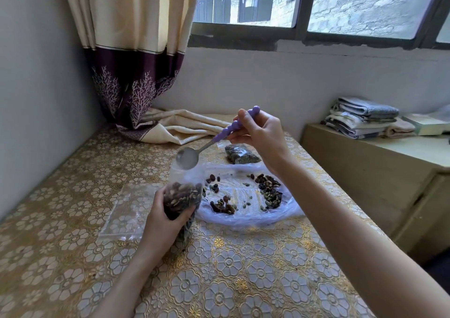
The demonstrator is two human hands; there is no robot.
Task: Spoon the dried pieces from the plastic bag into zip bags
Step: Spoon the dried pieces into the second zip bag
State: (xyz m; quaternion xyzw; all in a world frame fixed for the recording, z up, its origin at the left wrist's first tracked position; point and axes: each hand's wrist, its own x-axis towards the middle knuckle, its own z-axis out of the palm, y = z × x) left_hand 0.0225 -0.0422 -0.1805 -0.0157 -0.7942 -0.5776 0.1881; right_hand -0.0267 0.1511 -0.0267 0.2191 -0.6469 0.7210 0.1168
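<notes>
Two hands work here: the left hand grips a zip bag part-filled with dried pieces, upright above the table. The right hand pinches a purple-handled spoon, bowl empty, over its mouth. Just beside, the plastic bag lies open with scattered pieces; behind it a filled bag, left an empty one.

Daylight pours in through the window, bright and soft, leaving the wall below it in grey shade. Below the window, the table glints faintly gold. Straight lines bow near the frame edges; detail stays fairly sharp
</notes>
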